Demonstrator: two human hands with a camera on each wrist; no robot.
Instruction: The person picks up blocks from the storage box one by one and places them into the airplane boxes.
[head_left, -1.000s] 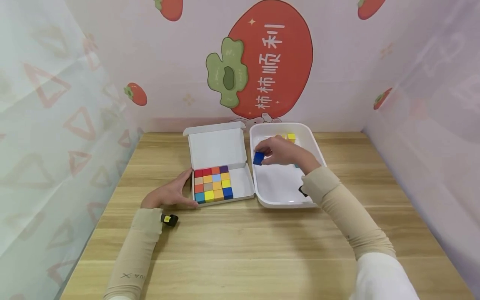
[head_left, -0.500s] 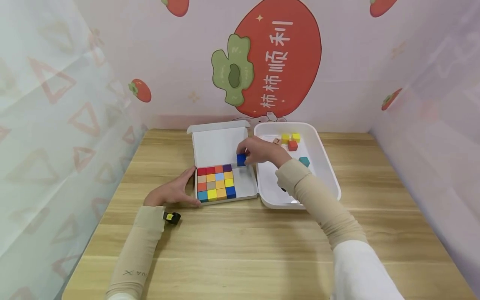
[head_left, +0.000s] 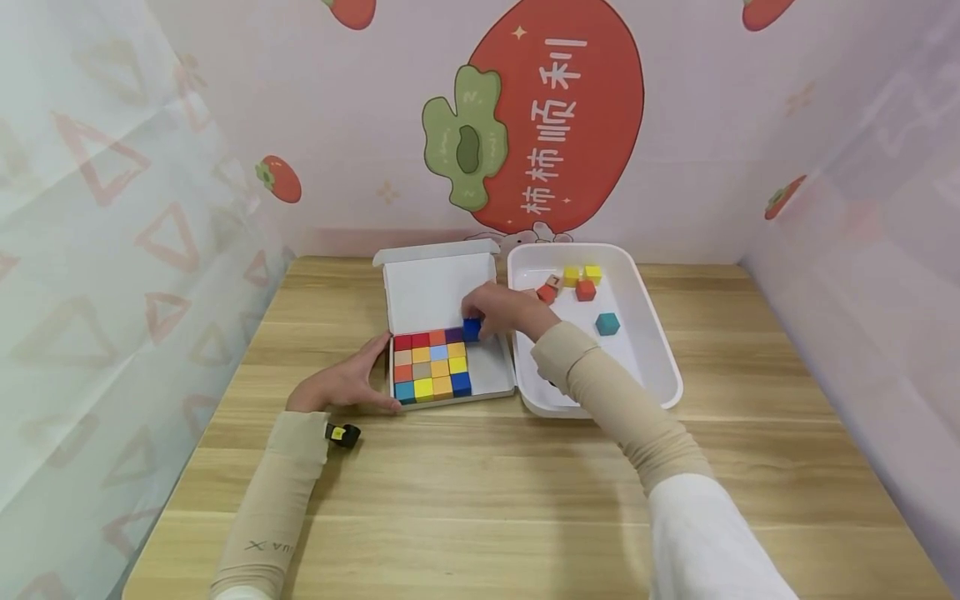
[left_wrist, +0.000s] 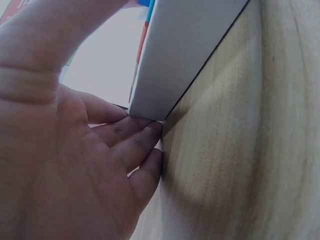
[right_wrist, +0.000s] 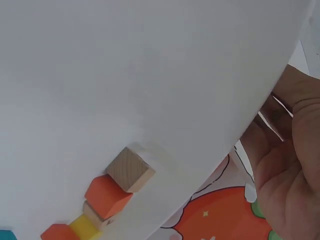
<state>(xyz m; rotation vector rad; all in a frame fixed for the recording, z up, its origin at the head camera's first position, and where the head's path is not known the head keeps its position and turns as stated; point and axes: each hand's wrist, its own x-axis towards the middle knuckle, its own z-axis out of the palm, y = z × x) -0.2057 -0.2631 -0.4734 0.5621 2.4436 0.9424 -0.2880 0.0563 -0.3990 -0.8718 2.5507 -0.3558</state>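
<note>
In the head view, my right hand [head_left: 498, 309] pinches a blue cube block [head_left: 472, 329] at the back row of a white cardboard box [head_left: 491, 367], beside the purple block [head_left: 454, 335]. Rows of coloured cube blocks fill the box's left part, including a second blue block [head_left: 461, 383] at the front. My left hand [head_left: 337, 385] holds the box's left end between thumb and fingers. In the left wrist view, its fingertips [left_wrist: 150, 131] touch the box's corner. The right wrist view shows my right hand [right_wrist: 285, 155] past the tray's wall; the blue block is hidden there.
A white plastic tray [head_left: 660, 358] stands right of the box. It holds loose blocks: a teal block [head_left: 607, 323], a red block [head_left: 585, 290], yellow ones [head_left: 592, 273] and a few more. The box's lid [head_left: 441, 292] stands raised behind it. A printed cloth wall rises behind the table.
My right hand has carried the blue block left from above the tray to the box's back row, beside the purple block. My left hand stays at the box's left end.
</note>
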